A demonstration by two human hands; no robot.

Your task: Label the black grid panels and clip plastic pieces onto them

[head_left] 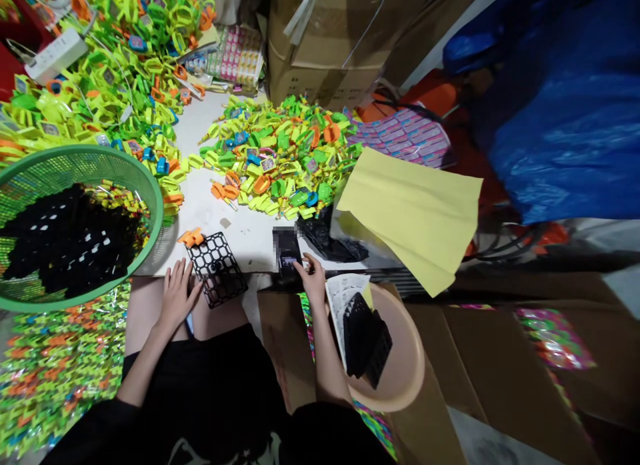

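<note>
My left hand (pixel 177 292) lies flat with its fingers stretched out at the table's front edge. Its fingertips are beside a black plastic grid tray (pixel 219 268), which overhangs that edge above my lap. A few orange plastic pieces (pixel 192 237) sit at the tray's upper left corner. At the same edge my right hand (pixel 313 278) reaches over a dark phone (pixel 287 252), a finger on or just above its lit screen. The fingers of this hand are bent and apart, gripping nothing. Part of the phone's top is blurred out.
Heaps of small bright plastic pieces (pixel 280 158) cover the table's back. A green basket (pixel 155 232) with black grids stands left. Yellow paper (pixel 420 205) overhangs on the right. Below it, a beige basin (pixel 413 372) holds black trays. A cardboard box (pixel 330 38) stands behind.
</note>
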